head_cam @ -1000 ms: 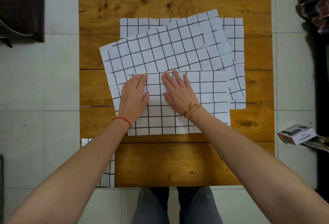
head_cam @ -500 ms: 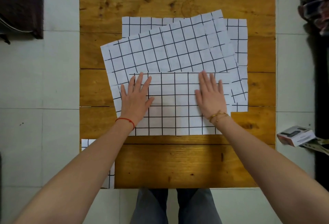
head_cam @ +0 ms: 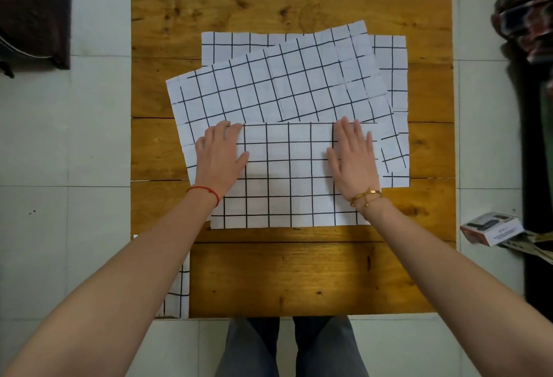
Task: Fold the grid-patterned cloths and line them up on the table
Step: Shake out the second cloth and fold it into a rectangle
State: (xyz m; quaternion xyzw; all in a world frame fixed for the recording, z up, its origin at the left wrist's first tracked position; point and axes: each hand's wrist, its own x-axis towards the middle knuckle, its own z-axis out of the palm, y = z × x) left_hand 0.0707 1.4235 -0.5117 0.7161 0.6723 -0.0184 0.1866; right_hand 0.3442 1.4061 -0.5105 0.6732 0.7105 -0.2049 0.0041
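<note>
A folded white cloth with a black grid [head_cam: 290, 176] lies near the middle of the wooden table [head_cam: 299, 275]. My left hand [head_cam: 220, 158] rests on its left end, the fingertips bent at the far left corner. My right hand [head_cam: 354, 159] lies flat with straight fingers on its right end. Under it a tilted unfolded grid cloth [head_cam: 269, 89] spreads toward the far side. Another grid cloth [head_cam: 392, 77] lies beneath that, showing at the far and right edges. A further grid cloth [head_cam: 176, 293] hangs at the table's near left corner, mostly hidden by my left forearm.
Bare wood runs along the table's near edge and far edge. A small box [head_cam: 490, 228] lies on the tiled floor to the right. Dark furniture [head_cam: 33, 17] stands at the far left and a heap of patterned fabric [head_cam: 526, 17] at the far right.
Both hands slid apart from the middle of the folded cloth to its two ends. The left fingers, spread flat half a second ago, now bend at the far left corner.
</note>
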